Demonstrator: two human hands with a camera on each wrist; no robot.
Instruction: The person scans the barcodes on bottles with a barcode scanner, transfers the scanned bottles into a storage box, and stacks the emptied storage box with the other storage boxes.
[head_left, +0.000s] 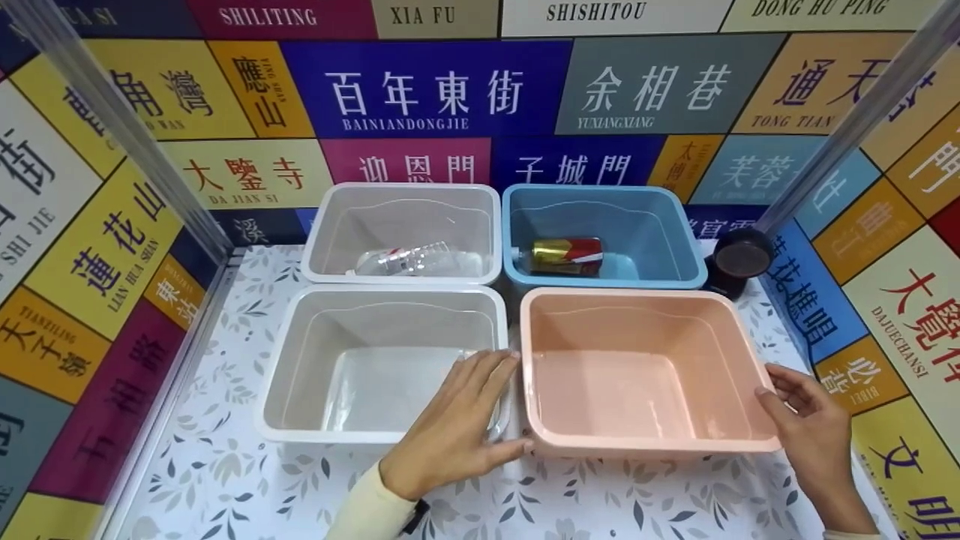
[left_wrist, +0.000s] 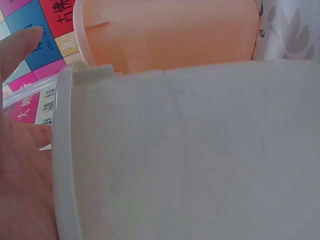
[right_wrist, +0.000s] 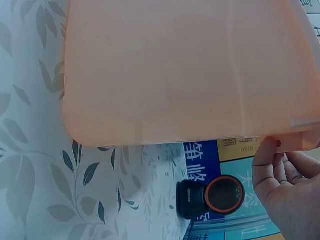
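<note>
A pink plastic bin [head_left: 615,382] stands at the front right. At its right rim my right hand [head_left: 814,424] pinches the edge, thumb on the rim and fingers curled beneath. My left hand [head_left: 457,427] reaches over the right edge of the front white bin [head_left: 300,360], fingers extended toward the pink bin's left rim. Whether those fingertips touch the pink rim, I cannot tell. In the left wrist view the white bin's wall [left_wrist: 190,150] fills much of the frame. The right wrist view shows the pink bin's outer side [right_wrist: 170,75] beside my right hand [right_wrist: 290,190].
Behind stand another whitish bin [head_left: 315,232] with a clear plastic bottle [head_left: 416,259] and a blue bin [head_left: 660,232] with a gold-and-red can [head_left: 566,256]. A black round device [head_left: 742,255] sits right of the blue bin. Sign-patterned walls [head_left: 420,86] enclose the leaf-patterned tabletop [head_left: 247,480].
</note>
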